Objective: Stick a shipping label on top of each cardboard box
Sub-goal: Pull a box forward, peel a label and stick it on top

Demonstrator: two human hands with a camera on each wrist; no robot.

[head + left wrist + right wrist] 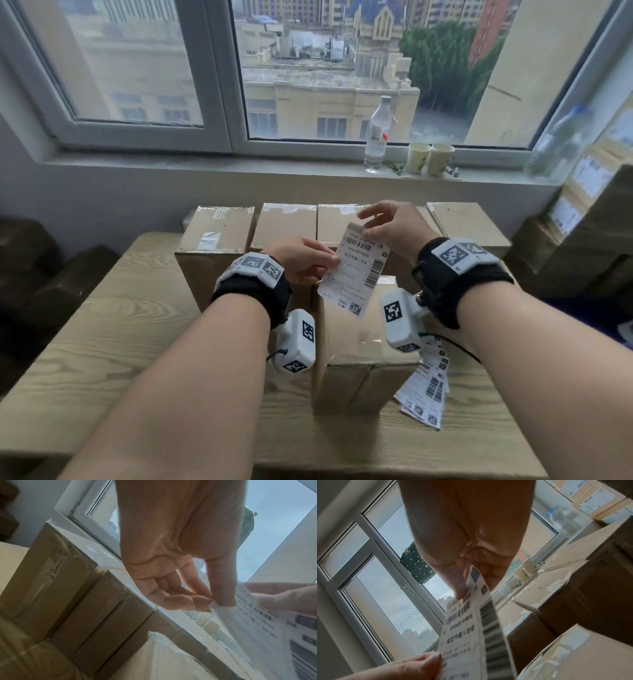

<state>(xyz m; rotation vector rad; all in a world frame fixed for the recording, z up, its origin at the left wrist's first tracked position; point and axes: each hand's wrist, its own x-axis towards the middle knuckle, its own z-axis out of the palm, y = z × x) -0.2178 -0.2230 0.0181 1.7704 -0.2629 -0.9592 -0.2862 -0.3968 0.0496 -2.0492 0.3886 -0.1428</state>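
I hold a white shipping label (356, 270) with barcodes in the air above the near cardboard box (356, 339). My left hand (305, 262) pinches its left edge between thumb and fingers; in the left wrist view that hand (212, 599) grips the label (267, 628) at a corner. My right hand (387, 226) pinches the label's top end. In the right wrist view the thumb of that hand (462, 588) presses on the label (471, 628). A row of several brown boxes (284, 222) stands behind, their taped tops bare of labels.
A loose pile of more labels (426, 394) lies on the wooden table (102, 342) right of the near box. A water bottle (376, 133) and two paper cups (430, 159) stand on the windowsill. Labelled boxes (582, 192) are stacked at the right.
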